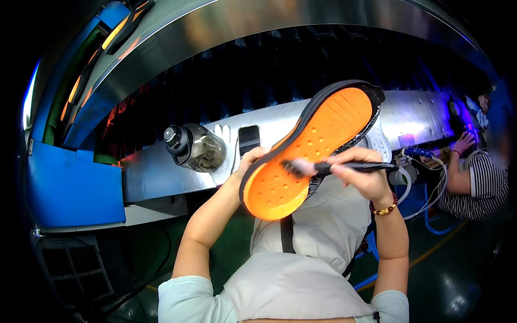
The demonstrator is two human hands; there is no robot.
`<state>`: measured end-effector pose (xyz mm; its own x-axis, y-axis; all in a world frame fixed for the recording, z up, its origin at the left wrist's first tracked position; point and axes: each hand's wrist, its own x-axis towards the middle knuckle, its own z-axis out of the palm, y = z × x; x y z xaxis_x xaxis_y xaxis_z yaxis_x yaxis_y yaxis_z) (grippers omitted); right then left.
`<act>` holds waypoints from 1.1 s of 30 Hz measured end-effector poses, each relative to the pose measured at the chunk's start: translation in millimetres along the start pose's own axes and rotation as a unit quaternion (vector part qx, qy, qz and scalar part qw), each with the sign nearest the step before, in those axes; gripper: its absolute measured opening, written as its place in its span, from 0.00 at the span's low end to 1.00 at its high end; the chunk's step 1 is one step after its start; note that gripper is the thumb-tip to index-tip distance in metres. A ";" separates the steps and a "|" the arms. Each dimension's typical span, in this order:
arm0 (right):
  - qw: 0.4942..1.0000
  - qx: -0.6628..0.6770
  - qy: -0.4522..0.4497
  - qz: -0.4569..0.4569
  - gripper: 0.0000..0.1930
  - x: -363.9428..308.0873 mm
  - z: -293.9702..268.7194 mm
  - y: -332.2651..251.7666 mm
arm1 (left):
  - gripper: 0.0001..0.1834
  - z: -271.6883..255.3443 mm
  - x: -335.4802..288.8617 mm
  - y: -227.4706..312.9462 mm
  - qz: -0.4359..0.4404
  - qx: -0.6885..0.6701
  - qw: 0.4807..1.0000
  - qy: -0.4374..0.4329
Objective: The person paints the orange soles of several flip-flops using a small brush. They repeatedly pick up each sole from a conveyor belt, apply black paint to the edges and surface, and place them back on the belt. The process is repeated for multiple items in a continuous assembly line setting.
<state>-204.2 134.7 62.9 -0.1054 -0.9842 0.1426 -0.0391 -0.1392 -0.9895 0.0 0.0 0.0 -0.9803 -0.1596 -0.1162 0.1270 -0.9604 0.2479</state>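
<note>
A shoe sole [336,116] with an orange inner face and a raised black rim is held tilted in front of me, its heel end toward my body. My left hand [252,160] is closed on its left edge, most of the fingers hidden behind it. My right hand [369,180] grips the black handle of a brush [371,167], which has a pale neck and a thin clear tube at its rear end. The dark bristles [293,168] rest against or just over the orange surface, near its middle; I cannot tell which.
On the metal ledge [153,177] stand a dark-capped clear jug [207,151], a white glove [229,148] and a dark phone-like rectangle [249,139]. More orange soles [114,36] lie far left. A co-worker in a striped shirt [487,183] is at the right, near loose tubes.
</note>
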 end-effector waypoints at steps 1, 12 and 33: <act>0.998 -0.024 0.061 -0.010 0.06 0.4 -6.1 4.4 | 0.23 6.0 -3.5 -1.1 -0.012 -0.030 0.999 0.012; 0.960 -0.242 0.095 -0.099 0.08 -15.5 34.8 20.8 | 0.21 -7.5 -5.8 -10.2 0.056 0.008 0.996 0.068; 0.903 0.369 0.214 0.041 0.07 -32.0 -40.9 59.2 | 0.28 165.7 72.3 236.7 0.588 -0.035 0.808 -0.010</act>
<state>-243.8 162.4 0.7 -0.4586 -0.8838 -0.0930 0.6437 -0.2582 -0.7204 -65.9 -201.1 209.6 -0.1773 -0.9684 0.1755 0.9800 -0.1574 0.1215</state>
